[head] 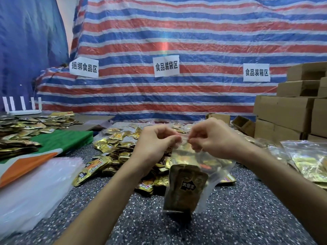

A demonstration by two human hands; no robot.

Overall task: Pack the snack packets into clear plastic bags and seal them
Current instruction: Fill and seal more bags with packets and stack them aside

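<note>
A: The room?
B: Striped tarp (177,41) behind with paper signs (166,66); cardboard boxes (292,112) stacked right.
A: The surface (247,218)?
B: Speckled grey, gold snack packets (115,152) heaped on it.
A: Hands?
B: Left hand (155,144) and right hand (212,137) each pinch the clear bag (214,170) at its top; it hangs above the surface, a dark packet (184,190) inside.

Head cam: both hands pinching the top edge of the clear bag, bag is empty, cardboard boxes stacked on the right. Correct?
Not quite. The clear bag is not empty: the head view shows a dark snack packet and gold ones inside it. The rest holds: the left hand and right hand pinch its top edge, and cardboard boxes are stacked on the right.
</note>
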